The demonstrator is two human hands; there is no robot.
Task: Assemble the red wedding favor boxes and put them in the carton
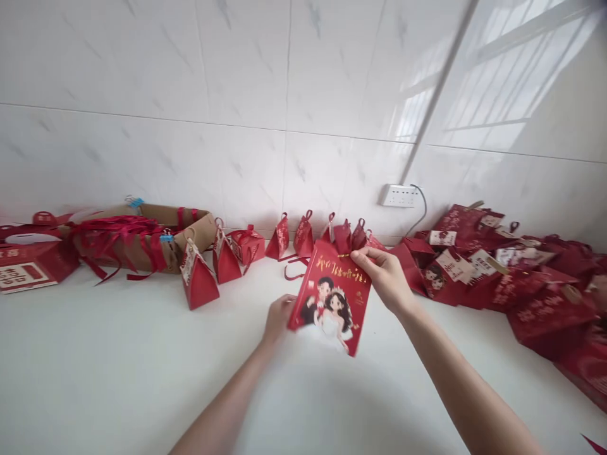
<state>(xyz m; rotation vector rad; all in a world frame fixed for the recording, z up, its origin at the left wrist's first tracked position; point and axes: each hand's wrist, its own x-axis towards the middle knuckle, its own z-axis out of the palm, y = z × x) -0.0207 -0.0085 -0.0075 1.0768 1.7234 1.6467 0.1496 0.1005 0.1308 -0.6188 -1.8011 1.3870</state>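
A red wedding favour box (339, 303) with gold lettering and a cartoon bride and groom is held up above the white table, its printed face towards me and slightly tilted. My right hand (379, 272) pinches its upper right edge between thumb and fingers. At the lower left edge, my left hand (279, 319) grips the box; its fingers are partly hidden behind it and a little blurred. Behind the box stand several small red triangular favour boxes (303, 235) with ribbon loops on top, partly covered by it.
Left, a cardboard box (196, 230) holds dark red ribbons (128, 229). Two triangular boxes (202, 284) stand beside it, and a larger red box (33, 265) lies far left. Red gift boxes (521, 272) are piled right. A power strip (401, 196) is on the tiled wall.
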